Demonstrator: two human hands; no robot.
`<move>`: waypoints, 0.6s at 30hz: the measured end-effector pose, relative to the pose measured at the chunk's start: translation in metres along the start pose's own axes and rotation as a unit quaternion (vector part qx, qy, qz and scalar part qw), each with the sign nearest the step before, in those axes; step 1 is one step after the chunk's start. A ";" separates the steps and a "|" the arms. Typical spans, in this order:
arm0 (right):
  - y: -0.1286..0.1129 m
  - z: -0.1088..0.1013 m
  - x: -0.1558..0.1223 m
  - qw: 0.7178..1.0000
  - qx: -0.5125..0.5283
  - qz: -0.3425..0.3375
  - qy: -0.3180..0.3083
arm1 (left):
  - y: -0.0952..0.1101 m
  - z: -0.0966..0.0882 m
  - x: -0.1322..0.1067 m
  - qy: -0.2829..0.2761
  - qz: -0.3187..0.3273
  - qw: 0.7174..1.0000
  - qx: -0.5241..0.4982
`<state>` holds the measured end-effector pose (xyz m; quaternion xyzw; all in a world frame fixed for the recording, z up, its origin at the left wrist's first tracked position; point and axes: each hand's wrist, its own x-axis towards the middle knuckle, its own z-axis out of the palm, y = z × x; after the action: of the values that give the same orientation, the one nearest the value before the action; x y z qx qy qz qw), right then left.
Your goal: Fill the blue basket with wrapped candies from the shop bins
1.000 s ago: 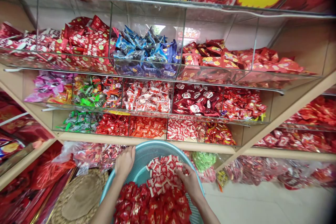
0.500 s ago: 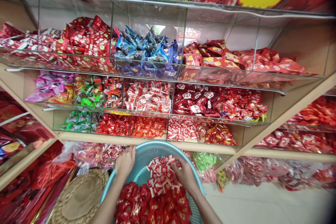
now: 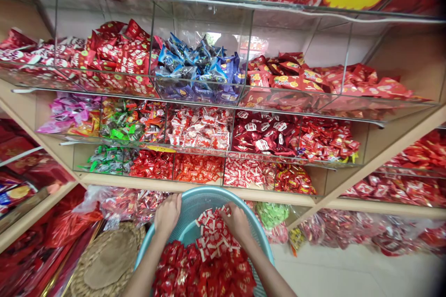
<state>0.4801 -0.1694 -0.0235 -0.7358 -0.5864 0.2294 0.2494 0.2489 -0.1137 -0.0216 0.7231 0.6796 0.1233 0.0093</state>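
Note:
A light-blue plastic basket (image 3: 188,193) is below the shelves, close to my body. My left hand (image 3: 168,215) is closed over its far left rim. Inside, small red-and-white wrapped candies (image 3: 212,229) are heaped toward the far right. Larger shiny red wrapped candies (image 3: 209,276) fill the near part. My right hand (image 3: 237,222) is inside the basket, its fingers curled onto the red-and-white candies at the heap's upper right edge. How many candies are between those fingers is hidden.
Glass-fronted shelf bins (image 3: 198,169) of wrapped candies rise in tiers ahead. A wooden shelf edge (image 3: 209,190) runs just behind the basket. Bagged candies (image 3: 121,202) lie beneath it. A woven round stool (image 3: 108,260) stands left, and tiled floor (image 3: 320,267) shows right.
My right hand has shifted slightly up and left over the red-and-white candies, its fingers drawn closer together. My left hand keeps its grip on the rim. The view has moved slightly.

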 end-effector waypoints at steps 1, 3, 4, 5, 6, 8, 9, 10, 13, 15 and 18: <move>0.000 0.000 0.001 1.000 0.000 -0.002 -0.002 | 0.000 0.000 0.000 -0.001 -0.001 1.000 0.001; 0.000 0.001 0.002 1.000 -0.003 -0.005 -0.001 | 0.000 0.000 0.000 0.001 0.000 1.000 0.001; 0.001 0.001 0.002 1.000 -0.006 -0.005 0.001 | 0.000 0.001 0.000 0.003 0.000 1.000 0.000; 0.001 0.002 0.002 1.000 -0.009 -0.005 0.003 | 0.000 0.001 0.000 0.005 0.000 1.000 -0.001; 0.002 0.002 0.002 1.000 -0.010 -0.005 0.004 | 0.000 0.001 0.000 0.006 0.000 1.000 -0.002; 0.005 0.003 0.002 1.000 -0.006 -0.006 0.009 | 0.000 0.001 0.000 0.006 0.001 1.000 -0.004; 0.006 0.004 0.002 1.000 -0.003 -0.006 0.012 | 0.000 0.000 0.000 0.006 0.000 1.000 -0.005; 0.008 0.004 0.002 1.000 0.001 -0.006 0.016 | 0.000 0.000 0.000 0.005 0.000 1.000 -0.006; 0.013 0.003 0.003 0.999 0.030 -0.009 0.040 | 0.001 -0.001 0.000 -0.001 -0.001 1.000 -0.009; 0.015 0.001 0.003 0.994 0.087 -0.005 0.063 | 0.001 -0.001 0.000 0.000 -0.003 1.000 -0.012; 0.017 -0.005 -0.002 0.966 0.247 0.039 0.060 | 0.001 0.000 0.001 0.001 -0.004 1.000 -0.012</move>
<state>0.4952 -0.1745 -0.0301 -0.6863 -0.4661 0.3320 0.4490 0.2496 -0.1131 -0.0212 0.7200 0.6809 0.1328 0.0178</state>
